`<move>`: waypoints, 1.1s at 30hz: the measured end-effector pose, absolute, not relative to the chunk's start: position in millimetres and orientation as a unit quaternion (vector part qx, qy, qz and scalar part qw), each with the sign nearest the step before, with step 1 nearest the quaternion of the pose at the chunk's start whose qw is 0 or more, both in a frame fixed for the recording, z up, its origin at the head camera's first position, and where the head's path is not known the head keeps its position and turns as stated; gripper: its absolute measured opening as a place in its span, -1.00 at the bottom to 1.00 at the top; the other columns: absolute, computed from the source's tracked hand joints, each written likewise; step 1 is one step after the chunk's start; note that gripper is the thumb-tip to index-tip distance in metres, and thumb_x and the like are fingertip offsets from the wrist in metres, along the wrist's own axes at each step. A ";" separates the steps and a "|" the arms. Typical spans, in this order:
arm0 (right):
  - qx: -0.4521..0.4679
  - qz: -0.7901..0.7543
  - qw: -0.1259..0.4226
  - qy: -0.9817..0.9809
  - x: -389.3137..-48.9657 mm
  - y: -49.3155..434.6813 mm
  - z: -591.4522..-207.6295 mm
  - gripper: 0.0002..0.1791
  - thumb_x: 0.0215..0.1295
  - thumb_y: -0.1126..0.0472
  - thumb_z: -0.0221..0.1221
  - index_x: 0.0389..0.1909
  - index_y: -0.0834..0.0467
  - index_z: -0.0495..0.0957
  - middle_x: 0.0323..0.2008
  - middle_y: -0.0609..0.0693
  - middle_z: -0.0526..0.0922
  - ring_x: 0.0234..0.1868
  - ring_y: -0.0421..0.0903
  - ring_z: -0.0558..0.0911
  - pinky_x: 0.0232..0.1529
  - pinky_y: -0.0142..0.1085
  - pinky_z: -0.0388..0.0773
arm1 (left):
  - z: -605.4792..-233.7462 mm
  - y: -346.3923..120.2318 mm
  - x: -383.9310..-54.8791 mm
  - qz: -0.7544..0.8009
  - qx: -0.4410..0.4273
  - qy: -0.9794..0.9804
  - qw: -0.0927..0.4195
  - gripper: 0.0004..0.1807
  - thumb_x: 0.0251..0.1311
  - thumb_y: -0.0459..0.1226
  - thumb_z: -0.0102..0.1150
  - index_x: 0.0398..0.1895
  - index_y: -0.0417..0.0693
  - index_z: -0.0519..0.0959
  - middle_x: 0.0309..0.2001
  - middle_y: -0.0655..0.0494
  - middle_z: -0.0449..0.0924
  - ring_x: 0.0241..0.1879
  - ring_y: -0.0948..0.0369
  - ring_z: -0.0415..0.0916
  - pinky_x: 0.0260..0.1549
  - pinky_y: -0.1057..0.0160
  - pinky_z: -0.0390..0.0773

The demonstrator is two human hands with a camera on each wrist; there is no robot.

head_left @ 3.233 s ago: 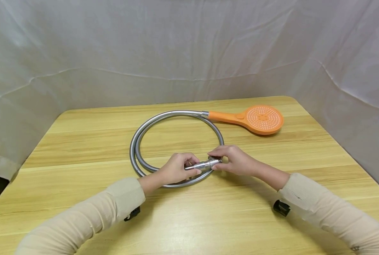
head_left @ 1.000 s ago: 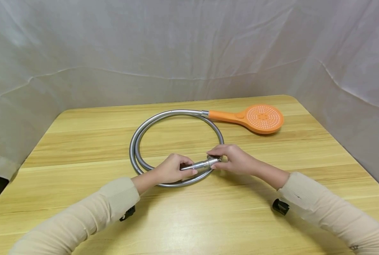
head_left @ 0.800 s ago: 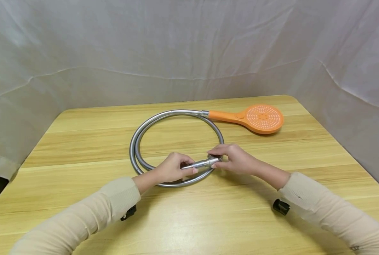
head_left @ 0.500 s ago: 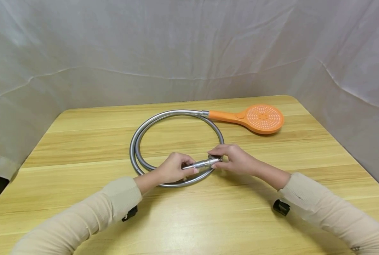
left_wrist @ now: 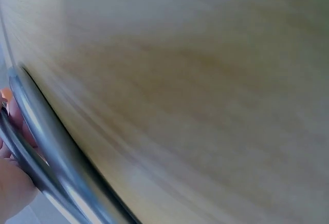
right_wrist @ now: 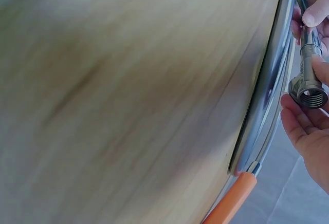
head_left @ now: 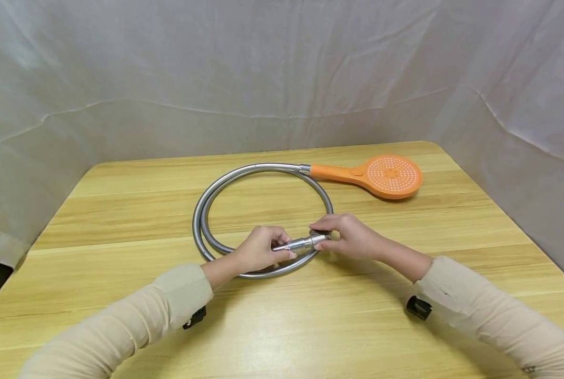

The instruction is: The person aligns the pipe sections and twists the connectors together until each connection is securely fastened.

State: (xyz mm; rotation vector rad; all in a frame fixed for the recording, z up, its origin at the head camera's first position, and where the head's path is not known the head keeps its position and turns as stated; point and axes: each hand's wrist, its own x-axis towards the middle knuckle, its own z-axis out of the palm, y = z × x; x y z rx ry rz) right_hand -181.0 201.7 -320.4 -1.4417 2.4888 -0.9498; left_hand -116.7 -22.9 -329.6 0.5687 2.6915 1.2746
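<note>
A grey metal shower hose [head_left: 198,216] lies in a double loop on the table, one end joined to an orange shower head [head_left: 392,178]. Its other end, with a chrome connector [head_left: 299,244], is pinched between the thumb and fingers of my left hand [head_left: 255,251]. My right hand [head_left: 355,238] grips a small chrome angle valve [head_left: 318,238] that meets this connector in line. In the right wrist view the valve [right_wrist: 308,75] shows a round threaded opening. Hose loops [left_wrist: 51,131] cross the left wrist view's corner; my left fingers are partly hidden behind them there.
The wooden table [head_left: 282,321] extends all around the hose. Pale fabric [head_left: 263,68] hangs behind it and at both sides. A black wrist device [head_left: 419,308] sits under the right sleeve, another [head_left: 195,317] under the left.
Over the last second my left hand has shifted slightly right along the hose end, after standing further right 3.2 seconds ago. My right hand and the valve have barely moved; the shower head is still.
</note>
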 end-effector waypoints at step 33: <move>-0.476 -0.318 0.059 0.818 -180.1 202.7 -319.8 -0.57 0.08 0.27 0.29 0.01 0.33 0.54 -0.05 0.16 0.64 -0.05 -0.01 0.61 -0.09 -0.19 0.55 | -330.4 -22.3 -117.7 0.435 0.175 0.881 0.063 -0.80 0.06 -0.31 0.30 -0.29 -0.23 0.56 -0.46 0.00 0.59 -0.61 0.37 0.36 -0.66 0.46 0.37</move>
